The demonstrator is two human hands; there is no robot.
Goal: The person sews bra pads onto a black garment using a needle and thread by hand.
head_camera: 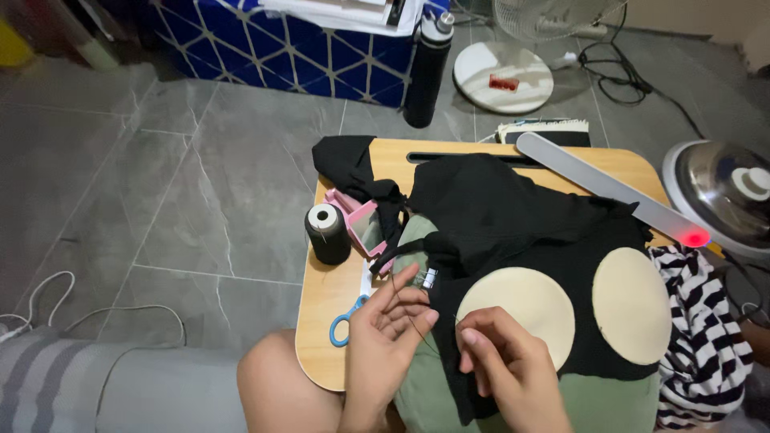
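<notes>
A black garment (513,216) with two round cream pads (521,309) lies over a small wooden lap table (321,297) and my lap. My left hand (389,325) pinches the garment's edge and a thin dark thread. My right hand (501,357) rests by the near pad, fingers pinched together as if on a needle too small to make out. A spool of black thread (326,232) stands at the table's left edge. Blue-handled scissors (346,319) lie partly under my left hand.
A pink open case (357,218) sits beside the spool. A long grey bar with a red light (609,191) crosses the table's far right. A black bottle (427,70), a fan base (503,76), a metal pot (722,188) and striped cloth (706,337) surround the table.
</notes>
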